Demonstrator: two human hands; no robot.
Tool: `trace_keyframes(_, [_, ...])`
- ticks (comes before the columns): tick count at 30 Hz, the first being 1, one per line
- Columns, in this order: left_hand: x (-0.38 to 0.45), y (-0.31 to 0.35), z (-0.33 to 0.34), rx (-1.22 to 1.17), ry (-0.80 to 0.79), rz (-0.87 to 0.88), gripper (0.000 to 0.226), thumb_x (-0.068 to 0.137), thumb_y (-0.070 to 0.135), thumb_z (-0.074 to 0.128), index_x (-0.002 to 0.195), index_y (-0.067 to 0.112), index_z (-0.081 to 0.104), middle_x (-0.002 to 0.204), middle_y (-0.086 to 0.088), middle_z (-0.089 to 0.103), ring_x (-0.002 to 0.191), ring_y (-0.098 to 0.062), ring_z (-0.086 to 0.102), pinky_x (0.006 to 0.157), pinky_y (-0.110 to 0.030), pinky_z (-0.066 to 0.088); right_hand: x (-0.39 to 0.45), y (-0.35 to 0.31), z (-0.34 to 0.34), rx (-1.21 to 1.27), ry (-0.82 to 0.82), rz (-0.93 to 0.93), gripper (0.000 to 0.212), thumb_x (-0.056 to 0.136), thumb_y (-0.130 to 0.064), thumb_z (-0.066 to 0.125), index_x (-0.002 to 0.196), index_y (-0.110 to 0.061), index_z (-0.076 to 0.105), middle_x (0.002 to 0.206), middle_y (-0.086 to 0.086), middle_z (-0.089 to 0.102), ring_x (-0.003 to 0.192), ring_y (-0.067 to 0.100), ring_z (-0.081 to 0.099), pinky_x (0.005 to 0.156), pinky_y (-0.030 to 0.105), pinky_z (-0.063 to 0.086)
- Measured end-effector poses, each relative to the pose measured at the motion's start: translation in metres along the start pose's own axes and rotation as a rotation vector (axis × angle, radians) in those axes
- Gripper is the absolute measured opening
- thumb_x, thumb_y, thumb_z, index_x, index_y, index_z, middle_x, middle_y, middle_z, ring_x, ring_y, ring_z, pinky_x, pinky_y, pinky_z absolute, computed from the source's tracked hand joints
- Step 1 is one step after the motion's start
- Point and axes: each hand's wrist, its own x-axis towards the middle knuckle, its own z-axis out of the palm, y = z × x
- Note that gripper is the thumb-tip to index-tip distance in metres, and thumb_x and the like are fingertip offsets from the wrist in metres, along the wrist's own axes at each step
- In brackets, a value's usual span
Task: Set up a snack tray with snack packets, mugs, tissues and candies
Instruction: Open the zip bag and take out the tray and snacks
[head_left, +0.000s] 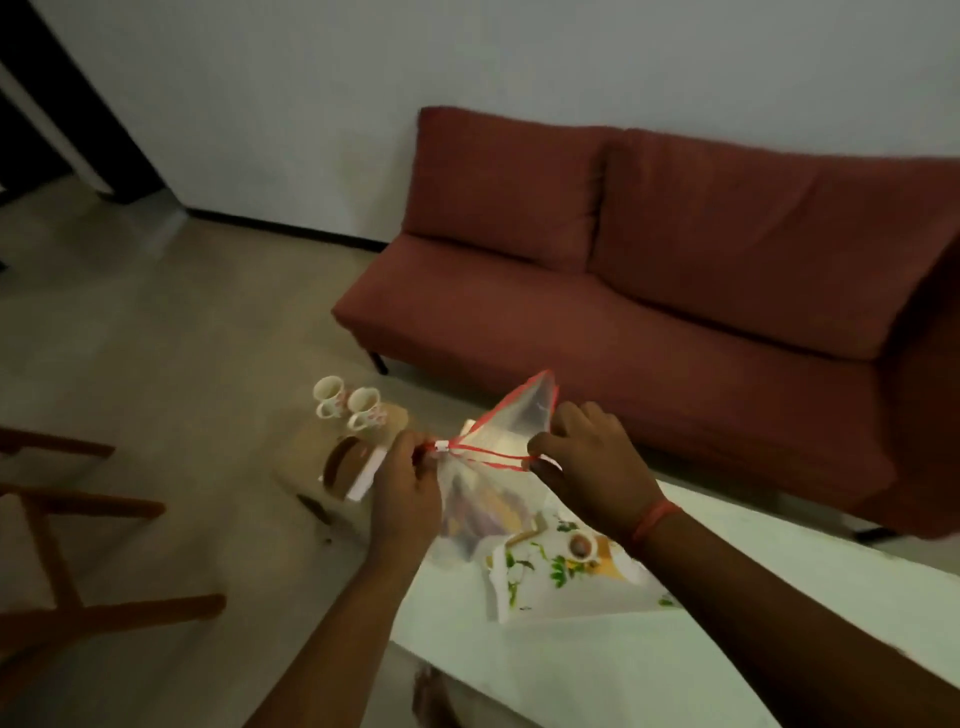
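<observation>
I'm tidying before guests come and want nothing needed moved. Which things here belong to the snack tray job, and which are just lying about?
Part of the job:
- zip bag, held in the left hand and the right hand
- two mugs
- floral tray on the white table

Just lying about:
- red sofa
- wooden chair

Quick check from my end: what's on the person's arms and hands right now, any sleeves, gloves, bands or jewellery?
Both forearms are bare up to the frame edge, with no sleeves showing and no gloves. The right hand has a thin red-orange thread band around the wrist. The left hand and its wrist show no band or watch. The picture is too blurred to rule out rings.
</observation>
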Motion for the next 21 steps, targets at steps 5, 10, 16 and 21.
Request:
trace_keyframes(5, [-0.049, 0.061, 0.072, -0.109, -0.24, -0.008, 0.014, 0.097, 0.011, 0.054, 0.095, 0.025, 0.057, 0.088, 0.014, 0.063, 0.087, -0.007, 0.061, 0.073, -0.013, 0.045, -0.091, 0.05, -0.048, -0.044, 0.157, 0.161, 0.02, 0.085, -0.049, 0.063, 0.09, -0.03, 0.069, 0.102, 0.001, 0.058, 0.093, 0.024, 0.051, 0.08, 0.039, 0.044])
trace_keyframes(10, [-0.081, 0.11, 0.112, -0.122, -0.43, 0.11, 0.011, 0.098, 0.015, 0.053, 0.1, 0.026, 0.057, 0.097, 0.009, 0.064, 0.089, -0.006, 0.061, 0.074, -0.005, 0.046, -0.137, 0.074, -0.073, -0.084, 0.171, 0.211, 0.02, 0.089, -0.045, 0.057, 0.089, -0.027, 0.067, 0.09, -0.005, 0.061, 0.087, 0.021, 0.056, 0.09, 0.043, 0.044])
trace_keyframes(16, [-0.099, 0.136, 0.121, -0.097, -0.578, 0.237, 0.015, 0.097, 0.019, 0.055, 0.11, 0.026, 0.057, 0.107, 0.011, 0.062, 0.097, -0.009, 0.06, 0.091, -0.015, 0.046, -0.15, 0.06, -0.093, 0.111, 0.225, 0.297, 0.018, 0.092, -0.036, 0.058, 0.104, -0.025, 0.065, 0.094, -0.006, 0.064, 0.075, 0.015, 0.06, 0.068, 0.026, 0.045])
trace_keyframes(21, [-0.09, 0.133, 0.104, -0.126, -0.61, 0.279, 0.015, 0.099, 0.02, 0.052, 0.109, 0.031, 0.055, 0.105, 0.012, 0.063, 0.098, -0.009, 0.062, 0.087, -0.013, 0.048, -0.141, 0.045, -0.094, 0.305, 0.31, 0.337, 0.012, 0.091, -0.032, 0.061, 0.1, -0.024, 0.063, 0.09, -0.011, 0.059, 0.073, 0.01, 0.054, 0.061, 0.022, 0.043])
